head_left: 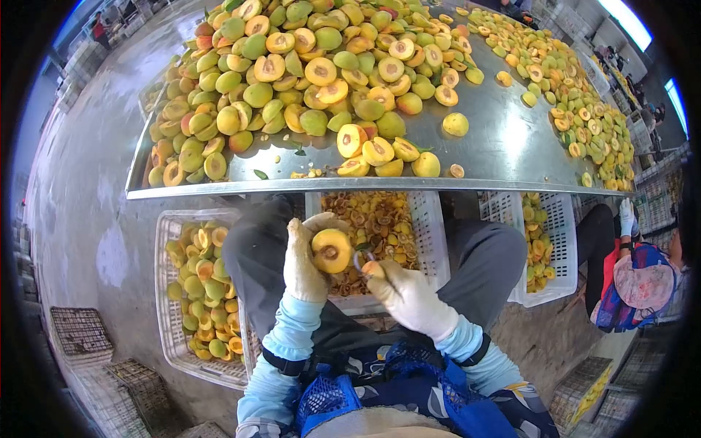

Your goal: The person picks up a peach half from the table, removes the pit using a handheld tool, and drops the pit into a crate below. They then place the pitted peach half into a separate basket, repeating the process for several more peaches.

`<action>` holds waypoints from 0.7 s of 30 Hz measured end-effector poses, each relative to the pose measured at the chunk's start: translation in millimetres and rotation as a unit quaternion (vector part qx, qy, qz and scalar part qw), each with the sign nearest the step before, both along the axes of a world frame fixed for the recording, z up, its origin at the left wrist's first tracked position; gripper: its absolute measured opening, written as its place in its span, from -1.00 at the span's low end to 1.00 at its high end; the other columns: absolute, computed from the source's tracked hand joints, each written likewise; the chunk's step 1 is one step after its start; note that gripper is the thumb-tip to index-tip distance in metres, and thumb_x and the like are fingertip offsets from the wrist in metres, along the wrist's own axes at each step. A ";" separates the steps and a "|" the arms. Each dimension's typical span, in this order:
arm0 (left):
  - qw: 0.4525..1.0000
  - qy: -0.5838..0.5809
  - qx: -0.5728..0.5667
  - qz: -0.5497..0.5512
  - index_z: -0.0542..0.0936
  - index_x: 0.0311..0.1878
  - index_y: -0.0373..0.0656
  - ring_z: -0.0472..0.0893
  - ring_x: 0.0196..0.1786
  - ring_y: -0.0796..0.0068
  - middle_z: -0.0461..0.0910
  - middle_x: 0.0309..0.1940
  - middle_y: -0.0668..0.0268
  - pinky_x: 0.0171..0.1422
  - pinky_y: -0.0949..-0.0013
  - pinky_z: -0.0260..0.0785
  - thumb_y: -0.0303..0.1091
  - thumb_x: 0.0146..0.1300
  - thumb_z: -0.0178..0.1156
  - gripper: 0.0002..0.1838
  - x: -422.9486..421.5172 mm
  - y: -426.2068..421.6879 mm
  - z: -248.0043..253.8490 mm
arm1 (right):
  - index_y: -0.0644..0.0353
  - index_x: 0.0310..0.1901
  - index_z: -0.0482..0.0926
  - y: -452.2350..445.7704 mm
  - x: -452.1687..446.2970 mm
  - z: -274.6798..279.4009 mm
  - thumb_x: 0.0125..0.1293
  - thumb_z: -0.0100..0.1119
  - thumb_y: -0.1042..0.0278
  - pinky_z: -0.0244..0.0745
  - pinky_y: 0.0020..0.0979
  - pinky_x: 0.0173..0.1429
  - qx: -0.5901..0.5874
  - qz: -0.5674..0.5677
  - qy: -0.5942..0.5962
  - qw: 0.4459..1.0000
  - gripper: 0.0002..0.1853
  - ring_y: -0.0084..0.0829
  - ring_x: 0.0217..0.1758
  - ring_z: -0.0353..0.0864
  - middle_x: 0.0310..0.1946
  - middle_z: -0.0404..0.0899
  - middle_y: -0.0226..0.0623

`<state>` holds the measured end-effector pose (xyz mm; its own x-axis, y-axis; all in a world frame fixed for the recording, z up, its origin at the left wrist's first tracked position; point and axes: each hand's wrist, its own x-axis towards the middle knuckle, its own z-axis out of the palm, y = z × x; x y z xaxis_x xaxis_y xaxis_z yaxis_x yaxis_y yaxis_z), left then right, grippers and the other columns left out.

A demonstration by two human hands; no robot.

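My left hand [302, 264], in a whitish glove, is closed around a halved yellow peach [331, 250]. Its cut face is turned up, with a brown hollow or stone at the centre. My right hand [413, 301], gloved too, grips a small pitting tool with a curved metal loop [363, 257], close to the right side of the fruit. Something orange shows at the right fingertips; I cannot make out whether it is the handle or fruit. Below both hands stands a white crate [431, 237] with brown pits and yellow scraps in it.
A metal table [504, 131] in front bears a big heap of halved peaches [292, 80] and a second heap [591, 131] at right. Crates of peach halves stand at left [171, 321] and right [558, 274]. A co-worker [635, 277] sits at far right.
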<state>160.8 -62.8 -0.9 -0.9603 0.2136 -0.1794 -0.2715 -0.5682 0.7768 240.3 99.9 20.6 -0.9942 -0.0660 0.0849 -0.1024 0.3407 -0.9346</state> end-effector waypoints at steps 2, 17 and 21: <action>0.999 -0.030 0.040 0.020 0.46 0.00 -0.28 0.59 -0.17 0.26 0.55 -0.08 0.04 -0.01 0.25 0.50 0.20 0.43 -0.24 -0.36 1.8 7.1 8.4 | 0.31 -0.19 0.44 -17.7 0.9 20.5 0.44 -0.02 0.18 0.41 -0.21 -0.40 0.026 0.002 0.041 0.999 -0.71 0.03 -0.47 0.57 -0.55 0.50 0.01; 0.994 -0.064 -0.035 0.078 0.51 -0.09 -0.29 0.57 -0.23 0.33 0.58 -0.23 0.13 -0.09 0.37 0.47 -0.04 0.41 0.02 -0.58 11.0 22.4 5.7 | 0.31 -0.19 0.35 -32.5 -9.2 -21.6 0.42 -0.03 0.18 0.42 -0.05 -0.47 0.142 -0.042 -0.003 0.989 -0.71 0.08 -0.51 0.56 -0.59 0.51 0.06; 0.991 -0.052 -0.107 0.066 0.52 -0.09 -0.31 0.58 -0.21 0.39 0.60 -0.21 0.14 -0.05 0.41 0.45 -0.10 0.41 0.05 -0.62 7.5 24.2 1.1 | 0.32 -0.20 0.37 -31.4 -13.1 -29.9 0.42 -0.04 0.18 0.43 -0.05 -0.47 0.108 -0.040 -0.010 0.993 -0.71 0.08 -0.51 0.56 -0.59 0.51 0.06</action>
